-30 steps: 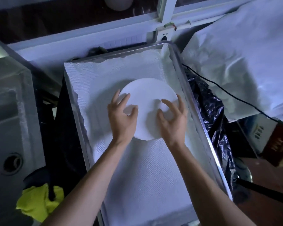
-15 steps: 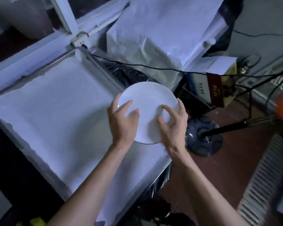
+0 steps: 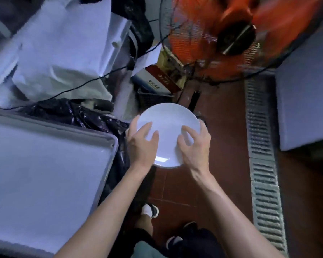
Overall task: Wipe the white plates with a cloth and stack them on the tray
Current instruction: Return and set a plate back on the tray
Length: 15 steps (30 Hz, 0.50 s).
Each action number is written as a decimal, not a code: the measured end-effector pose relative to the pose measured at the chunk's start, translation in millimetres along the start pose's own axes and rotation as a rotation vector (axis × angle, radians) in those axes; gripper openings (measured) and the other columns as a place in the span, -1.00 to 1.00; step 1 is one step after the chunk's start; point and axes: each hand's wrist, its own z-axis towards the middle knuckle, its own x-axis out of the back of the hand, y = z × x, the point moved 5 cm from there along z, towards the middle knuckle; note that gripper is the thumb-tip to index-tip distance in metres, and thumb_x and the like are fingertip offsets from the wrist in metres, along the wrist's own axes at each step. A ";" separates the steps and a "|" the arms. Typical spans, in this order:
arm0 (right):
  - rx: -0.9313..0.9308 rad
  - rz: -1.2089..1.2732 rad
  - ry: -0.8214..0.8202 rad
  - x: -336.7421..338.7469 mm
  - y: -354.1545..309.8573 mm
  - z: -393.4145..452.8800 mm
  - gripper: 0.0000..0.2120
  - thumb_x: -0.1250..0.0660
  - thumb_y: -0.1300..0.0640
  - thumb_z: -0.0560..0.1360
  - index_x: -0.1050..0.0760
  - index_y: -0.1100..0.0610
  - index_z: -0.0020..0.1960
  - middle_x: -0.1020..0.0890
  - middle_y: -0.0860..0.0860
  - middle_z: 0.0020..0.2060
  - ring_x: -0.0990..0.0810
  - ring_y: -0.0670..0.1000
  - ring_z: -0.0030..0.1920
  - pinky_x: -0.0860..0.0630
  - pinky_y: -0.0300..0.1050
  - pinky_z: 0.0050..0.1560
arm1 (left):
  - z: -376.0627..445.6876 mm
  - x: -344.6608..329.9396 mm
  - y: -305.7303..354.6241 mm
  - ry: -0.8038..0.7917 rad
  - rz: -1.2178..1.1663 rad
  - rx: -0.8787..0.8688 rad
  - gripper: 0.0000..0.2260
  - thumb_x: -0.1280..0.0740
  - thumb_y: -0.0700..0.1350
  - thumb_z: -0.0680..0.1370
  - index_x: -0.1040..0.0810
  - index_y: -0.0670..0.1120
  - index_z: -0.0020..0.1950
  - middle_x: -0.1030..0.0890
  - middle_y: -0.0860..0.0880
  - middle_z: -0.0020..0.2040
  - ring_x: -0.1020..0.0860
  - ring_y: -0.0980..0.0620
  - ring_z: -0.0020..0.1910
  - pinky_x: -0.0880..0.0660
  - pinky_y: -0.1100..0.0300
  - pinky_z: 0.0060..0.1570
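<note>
I've got the white plate [image 3: 169, 135] pinched at both rims, left hand [image 3: 142, 144] and right hand [image 3: 195, 146] fingers curled, over the tiled floor [image 3: 222, 174] right of the tray [image 3: 108, 144]; a slip would likely smash it.

Counted: one white plate [image 3: 169, 127], one tray [image 3: 108, 140], two hands, one orange fan [image 3: 222, 34], two shoes.

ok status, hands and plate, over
Left hand and right hand both grip white plate. Plate held over floor, right of tray. Orange fan ahead.
</note>
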 end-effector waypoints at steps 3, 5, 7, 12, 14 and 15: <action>-0.052 0.046 0.101 65.4 43.4 -18.4 -0.79 -0.40 0.19 0.48 -0.66 0.11 0.10 -0.35 0.12 0.43 -0.35 0.20 0.43 -0.46 0.22 0.32 | -38.0 -51.3 38.6 -0.117 0.000 -0.081 -0.73 -0.43 -0.11 0.51 -0.68 -0.05 0.21 -0.39 -0.07 0.51 -0.41 -0.15 0.40 -0.49 -0.04 0.30; -0.088 0.046 0.169 107.0 68.7 -34.2 -0.78 -0.39 0.16 0.48 -0.65 0.08 0.12 -0.30 0.09 0.48 -0.33 0.19 0.45 -0.46 0.18 0.35 | -66.4 -80.5 69.7 -0.163 -0.064 -0.122 -0.72 -0.42 -0.14 0.49 -0.60 0.14 0.15 -0.44 -0.13 0.47 -0.46 -0.21 0.36 -0.54 -0.17 0.24; -0.133 -0.005 0.241 149.2 91.7 -51.4 -0.76 -0.40 0.16 0.48 -0.65 0.08 0.14 -0.31 0.12 0.48 -0.33 0.20 0.43 -0.32 -0.12 0.43 | -96.6 -106.5 101.0 -0.184 -0.127 -0.152 -0.49 -0.45 -0.19 0.46 -0.33 0.29 0.21 -0.51 -0.18 0.39 -0.52 -0.26 0.31 -0.56 -0.21 0.19; -0.255 -0.085 0.385 247.3 139.6 -98.7 -0.71 -0.42 0.18 0.49 -0.64 0.12 0.21 -0.30 0.17 0.51 -0.27 0.19 0.48 0.11 -0.62 0.28 | -170.5 -166.8 158.7 -0.350 -0.092 -0.199 -0.76 -0.47 -0.14 0.48 -0.69 0.04 0.13 -0.44 0.00 0.47 -0.41 -0.10 0.41 -0.43 -0.09 0.36; -0.300 -0.094 0.442 280.3 155.8 -118.2 -0.70 -0.42 0.18 0.50 -0.64 0.11 0.22 -0.29 0.17 0.52 -0.25 0.19 0.49 0.00 -0.41 0.40 | -197.0 -188.7 182.1 -0.412 -0.056 -0.278 -0.78 -0.47 -0.16 0.48 -0.71 -0.04 0.12 -0.44 -0.02 0.48 -0.39 -0.07 0.41 -0.34 0.05 0.40; -0.313 -0.095 0.480 295.9 163.3 -127.4 -0.70 -0.42 0.18 0.49 -0.64 0.12 0.22 -0.29 0.17 0.51 -0.25 0.19 0.50 -0.09 -0.27 0.44 | -209.3 -199.4 194.8 -0.438 -0.045 -0.328 -0.78 -0.48 -0.18 0.47 -0.72 -0.07 0.11 -0.46 -0.05 0.48 -0.40 -0.09 0.41 -0.31 0.08 0.40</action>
